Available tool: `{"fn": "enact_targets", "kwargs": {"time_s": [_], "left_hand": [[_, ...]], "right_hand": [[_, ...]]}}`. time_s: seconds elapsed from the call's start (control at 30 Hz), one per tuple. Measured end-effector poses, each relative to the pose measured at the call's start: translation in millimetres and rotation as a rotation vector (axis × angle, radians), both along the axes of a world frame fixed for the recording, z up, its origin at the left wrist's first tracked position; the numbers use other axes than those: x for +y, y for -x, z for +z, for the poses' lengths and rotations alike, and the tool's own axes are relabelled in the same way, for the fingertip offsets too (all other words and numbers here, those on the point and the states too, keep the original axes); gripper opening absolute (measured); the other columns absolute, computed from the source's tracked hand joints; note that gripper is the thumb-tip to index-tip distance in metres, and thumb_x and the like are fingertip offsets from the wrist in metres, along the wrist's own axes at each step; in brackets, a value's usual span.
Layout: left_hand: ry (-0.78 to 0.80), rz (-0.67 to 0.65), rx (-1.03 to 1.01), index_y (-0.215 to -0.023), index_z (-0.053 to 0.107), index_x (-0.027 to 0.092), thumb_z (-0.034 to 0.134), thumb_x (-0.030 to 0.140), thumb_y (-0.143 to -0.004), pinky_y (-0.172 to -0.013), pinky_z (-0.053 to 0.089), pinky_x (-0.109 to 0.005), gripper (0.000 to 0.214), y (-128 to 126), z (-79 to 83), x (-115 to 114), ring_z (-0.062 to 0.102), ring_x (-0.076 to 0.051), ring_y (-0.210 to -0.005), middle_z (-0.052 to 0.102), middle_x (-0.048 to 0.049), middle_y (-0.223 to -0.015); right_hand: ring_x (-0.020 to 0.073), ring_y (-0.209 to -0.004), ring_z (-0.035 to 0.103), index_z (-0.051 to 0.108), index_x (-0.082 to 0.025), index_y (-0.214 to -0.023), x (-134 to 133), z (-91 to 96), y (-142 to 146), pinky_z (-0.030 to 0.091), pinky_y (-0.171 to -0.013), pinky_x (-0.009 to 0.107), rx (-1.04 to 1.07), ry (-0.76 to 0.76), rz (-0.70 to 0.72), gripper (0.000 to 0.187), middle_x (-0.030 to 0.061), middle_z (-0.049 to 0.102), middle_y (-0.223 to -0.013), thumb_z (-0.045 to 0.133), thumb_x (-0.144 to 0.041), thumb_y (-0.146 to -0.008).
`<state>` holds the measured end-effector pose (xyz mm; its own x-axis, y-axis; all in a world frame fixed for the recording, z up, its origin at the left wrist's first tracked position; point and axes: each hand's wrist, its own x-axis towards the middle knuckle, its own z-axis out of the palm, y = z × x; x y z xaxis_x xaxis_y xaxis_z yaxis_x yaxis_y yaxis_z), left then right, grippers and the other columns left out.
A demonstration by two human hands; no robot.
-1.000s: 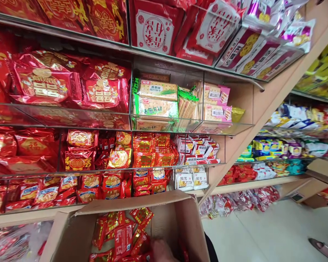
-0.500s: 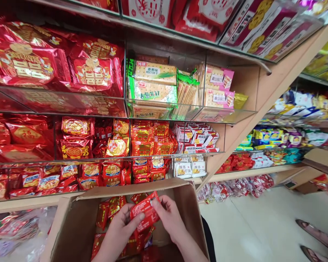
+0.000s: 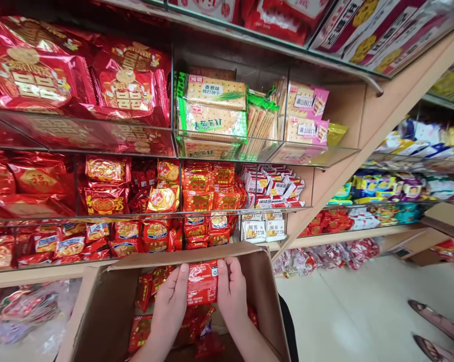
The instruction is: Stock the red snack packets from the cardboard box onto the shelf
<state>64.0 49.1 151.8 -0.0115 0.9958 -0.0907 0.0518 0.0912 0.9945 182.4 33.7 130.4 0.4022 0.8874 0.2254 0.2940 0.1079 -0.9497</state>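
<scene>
Both hands reach into an open cardboard box [image 3: 98, 311] in front of glass-fronted shop shelves. My left hand [image 3: 172, 304] and my right hand [image 3: 231, 296] hold a stack of small red snack packets [image 3: 202, 282] between them, thumbs on top, just above the box. More red and gold packets [image 3: 144, 329] lie loose in the box under the hands. Right above the box's far flap, a shelf compartment [image 3: 206, 234] holds similar red packets.
Glass shelves hold large red bags [image 3: 42, 80], green cracker packs [image 3: 212, 118], pink cracker packs [image 3: 306, 118] and white packets [image 3: 260, 229]. A wooden upright [image 3: 366, 136] slants right of them. Beyond it stand more shelves, a carton [image 3: 444, 218], tiled floor and another person's shoes [image 3: 436, 322].
One second ago only a bit of a hand showed low in the box. Both hands then lifted red packets and have now squared them into a stack, raised slightly toward the shelf.
</scene>
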Motion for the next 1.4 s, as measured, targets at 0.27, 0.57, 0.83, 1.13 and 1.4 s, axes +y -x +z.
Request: {"fn": "enact_targets", "kwargs": {"time_s": [0.27,0.57,0.83,1.13,1.4], "left_hand": [[0.102,-0.06,-0.147,-0.078,0.065,0.018,0.054,0.047,-0.071,-0.058,0.047,-0.024,0.032,7,-7.8,1,0.061,-0.019,-0.064,0.07,0.0004,-0.067],[0.186,0.037,-0.332,-0.075,0.064,0.019,0.062,0.045,-0.065,-0.052,0.048,-0.024,0.028,2,-15.3,-3,0.063,-0.018,-0.057,0.07,0.0026,-0.058],[0.153,0.076,-0.209,-0.072,0.063,0.018,0.063,0.05,-0.062,-0.05,0.047,-0.023,0.033,4,-12.4,-4,0.061,-0.018,-0.055,0.068,0.0028,-0.055],[-0.007,0.16,-0.062,-0.075,0.055,0.022,0.06,0.05,-0.065,-0.057,0.045,-0.023,0.031,8,-22.5,-2,0.056,-0.015,-0.06,0.06,0.0048,-0.061],[-0.192,0.113,0.309,-0.076,0.05,0.025,0.048,0.045,-0.075,-0.06,0.041,-0.025,0.019,16,-18.4,0,0.054,-0.017,-0.062,0.058,0.002,-0.066]], "right_hand": [[0.0133,-0.059,0.052,0.044,-0.02,-0.079,-6,-7.8,1,0.037,-0.055,0.022,0.005,0.023,0.0,0.024,-0.0001,0.056,-0.065,0.03,-0.038,-0.088],[0.0136,-0.06,0.051,0.043,-0.02,-0.078,-9,-7.7,5,0.038,-0.056,0.023,0.086,0.038,-0.024,0.023,-0.0001,0.053,-0.065,0.031,-0.039,-0.087],[0.0148,-0.063,0.051,0.043,-0.02,-0.083,-12,-10.9,5,0.037,-0.058,0.024,0.063,0.063,-0.04,0.023,0.0008,0.053,-0.067,0.03,-0.039,-0.087],[0.0145,-0.062,0.052,0.044,-0.021,-0.08,-14,-19.9,10,0.039,-0.058,0.024,0.033,0.015,-0.097,0.022,0.001,0.054,-0.068,0.03,-0.037,-0.088],[0.0147,-0.063,0.051,0.044,-0.02,-0.082,-17,-17.7,11,0.039,-0.057,0.024,-0.002,-0.071,-0.095,0.021,0.0021,0.054,-0.069,0.029,-0.034,-0.088]]}}
